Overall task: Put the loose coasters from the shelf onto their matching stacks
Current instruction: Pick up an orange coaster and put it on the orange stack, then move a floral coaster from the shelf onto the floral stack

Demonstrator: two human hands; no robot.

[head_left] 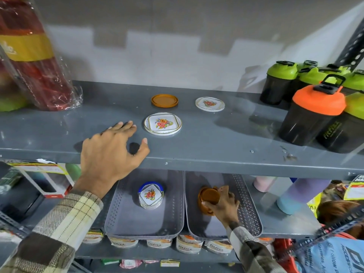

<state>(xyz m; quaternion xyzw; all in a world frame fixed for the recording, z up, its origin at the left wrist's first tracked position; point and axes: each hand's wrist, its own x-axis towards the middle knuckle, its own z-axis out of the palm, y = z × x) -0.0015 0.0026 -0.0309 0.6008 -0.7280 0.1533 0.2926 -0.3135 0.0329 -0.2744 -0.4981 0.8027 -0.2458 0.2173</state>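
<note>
Head view: left hand is hovering spread over the upper shelf, empty, with the nearest floral coaster lying flat just right of its fingertips. Brown coaster and a second floral one are sitting farther back. Right hand is pinching a brown coaster at the brown stack in the right tray; floral stack is sitting in the left tray.

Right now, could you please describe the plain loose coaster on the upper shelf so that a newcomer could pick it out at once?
Start at the grey metal upper shelf, between the wrapped red bottle on the left and the dark shaker bottles on the right. Near the back lies the round orange-brown plastic coaster. Unlike the two white floral coasters beside it, it bears no picture.
</note>
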